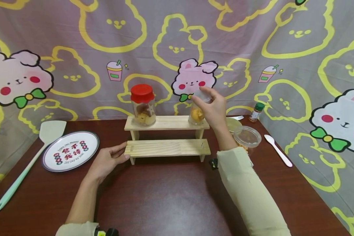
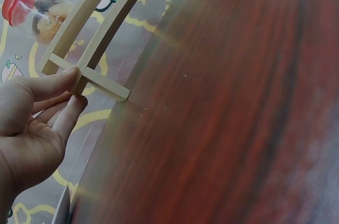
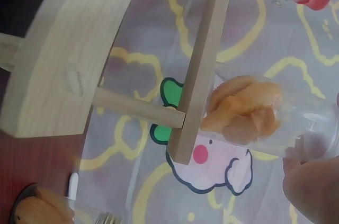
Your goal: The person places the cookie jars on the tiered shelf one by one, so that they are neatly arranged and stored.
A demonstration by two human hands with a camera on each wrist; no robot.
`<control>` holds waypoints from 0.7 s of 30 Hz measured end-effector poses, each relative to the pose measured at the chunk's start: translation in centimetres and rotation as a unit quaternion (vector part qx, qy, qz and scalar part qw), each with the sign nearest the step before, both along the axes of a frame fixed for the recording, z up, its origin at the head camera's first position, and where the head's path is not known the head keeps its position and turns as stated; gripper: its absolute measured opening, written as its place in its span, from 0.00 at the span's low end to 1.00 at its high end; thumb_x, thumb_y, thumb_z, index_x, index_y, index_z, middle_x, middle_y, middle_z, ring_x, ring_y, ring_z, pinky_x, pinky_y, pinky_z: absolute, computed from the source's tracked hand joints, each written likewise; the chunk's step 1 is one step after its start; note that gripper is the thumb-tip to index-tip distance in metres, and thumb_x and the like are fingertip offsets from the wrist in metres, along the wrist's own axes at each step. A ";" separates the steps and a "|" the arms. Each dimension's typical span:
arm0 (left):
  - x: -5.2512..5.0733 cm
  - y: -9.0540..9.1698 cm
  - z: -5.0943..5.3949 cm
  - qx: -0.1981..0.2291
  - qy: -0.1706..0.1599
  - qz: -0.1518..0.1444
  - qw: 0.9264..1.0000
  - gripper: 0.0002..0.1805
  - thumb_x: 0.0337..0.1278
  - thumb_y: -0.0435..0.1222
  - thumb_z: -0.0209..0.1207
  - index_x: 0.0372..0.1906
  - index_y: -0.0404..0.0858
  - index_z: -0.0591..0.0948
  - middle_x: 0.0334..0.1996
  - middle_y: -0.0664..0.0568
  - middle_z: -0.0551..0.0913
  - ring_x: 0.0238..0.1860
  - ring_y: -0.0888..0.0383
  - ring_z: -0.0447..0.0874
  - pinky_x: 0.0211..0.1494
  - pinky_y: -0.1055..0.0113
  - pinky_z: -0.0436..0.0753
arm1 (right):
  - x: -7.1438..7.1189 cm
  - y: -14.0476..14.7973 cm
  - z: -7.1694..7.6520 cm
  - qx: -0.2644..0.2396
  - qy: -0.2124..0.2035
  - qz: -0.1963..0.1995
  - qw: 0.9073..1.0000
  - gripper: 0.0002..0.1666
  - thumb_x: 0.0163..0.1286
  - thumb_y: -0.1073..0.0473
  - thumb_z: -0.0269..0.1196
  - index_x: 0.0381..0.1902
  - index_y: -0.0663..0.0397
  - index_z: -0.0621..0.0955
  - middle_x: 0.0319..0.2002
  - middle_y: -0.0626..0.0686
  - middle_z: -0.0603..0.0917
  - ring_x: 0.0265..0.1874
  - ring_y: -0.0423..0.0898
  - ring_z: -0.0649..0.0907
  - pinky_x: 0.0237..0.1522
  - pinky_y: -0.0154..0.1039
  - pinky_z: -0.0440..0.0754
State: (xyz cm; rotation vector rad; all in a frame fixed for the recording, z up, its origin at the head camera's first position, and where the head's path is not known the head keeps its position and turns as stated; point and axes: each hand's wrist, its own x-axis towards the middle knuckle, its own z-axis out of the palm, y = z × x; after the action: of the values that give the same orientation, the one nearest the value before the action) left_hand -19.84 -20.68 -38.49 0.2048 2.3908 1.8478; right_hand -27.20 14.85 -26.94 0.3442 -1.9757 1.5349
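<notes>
A two-tier wooden rack (image 1: 168, 147) stands on the dark table against the patterned cloth. My left hand (image 1: 107, 160) pinches the left end of its lower shelf; in the left wrist view the thumb and fingers (image 2: 69, 115) meet around that end. On the upper shelf's right end is a clear jar (image 1: 196, 115) with orange-brown food inside. My right hand (image 1: 215, 108) grips this jar near its top, and the right wrist view shows the jar's base (image 3: 212, 107) against the shelf. A red-lidded jar (image 1: 143, 106) with biscuit-like pieces stands at the upper shelf's left.
At the left lie a white plate (image 1: 72, 151) with red lettering and a pale green spatula (image 1: 23, 170). To the right are another clear-lidded jar (image 1: 247, 137), partly behind my forearm, a yellowish dish (image 1: 233, 125), a fork (image 1: 237, 117), a green-capped bottle (image 1: 256, 113) and a white spoon (image 1: 278, 151).
</notes>
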 end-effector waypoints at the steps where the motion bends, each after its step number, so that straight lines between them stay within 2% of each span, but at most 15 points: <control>1: 0.0 0.0 0.0 0.000 0.001 0.000 1.000 0.33 0.67 0.29 0.63 0.73 0.27 0.66 0.71 0.35 0.66 0.71 0.45 0.66 0.57 0.76 0.78 | 0.0 -0.2 0.2 0.000 -0.006 0.004 1.000 0.27 0.62 0.62 0.75 0.57 0.66 0.83 0.56 0.61 0.84 0.18 0.36 0.68 0.22 0.25 0.69; 7: 0.0 0.1 -0.1 -0.001 0.003 -0.001 1.000 0.33 0.67 0.29 0.63 0.73 0.27 0.66 0.71 0.35 0.66 0.70 0.45 0.66 0.57 0.75 0.78 | 1.5 -1.2 2.1 0.002 -0.038 0.014 0.999 0.26 0.64 0.66 0.72 0.57 0.73 0.81 0.57 0.66 0.82 0.21 0.35 0.70 0.25 0.25 0.71; 14: 0.0 0.1 -0.1 -0.002 0.002 -0.003 1.000 0.33 0.67 0.29 0.63 0.73 0.28 0.66 0.72 0.35 0.66 0.71 0.45 0.65 0.57 0.75 0.78 | 1.2 -1.2 2.5 0.007 -0.060 0.014 0.998 0.27 0.63 0.63 0.72 0.58 0.71 0.81 0.55 0.65 0.83 0.21 0.34 0.71 0.26 0.25 0.72; 21: 0.0 0.0 -0.2 -0.006 0.001 0.001 1.000 0.33 0.68 0.30 0.63 0.74 0.28 0.66 0.72 0.36 0.65 0.71 0.45 0.65 0.57 0.77 0.77 | 1.1 -1.4 3.0 0.003 -0.083 0.035 0.996 0.27 0.64 0.63 0.72 0.59 0.70 0.81 0.49 0.66 0.84 0.17 0.33 0.69 0.21 0.25 0.70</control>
State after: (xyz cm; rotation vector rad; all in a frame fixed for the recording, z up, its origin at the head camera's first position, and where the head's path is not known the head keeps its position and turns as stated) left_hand -19.85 -20.69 -38.65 0.2022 2.4042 1.8347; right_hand -26.05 13.43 -23.92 0.2989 -2.1152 1.6497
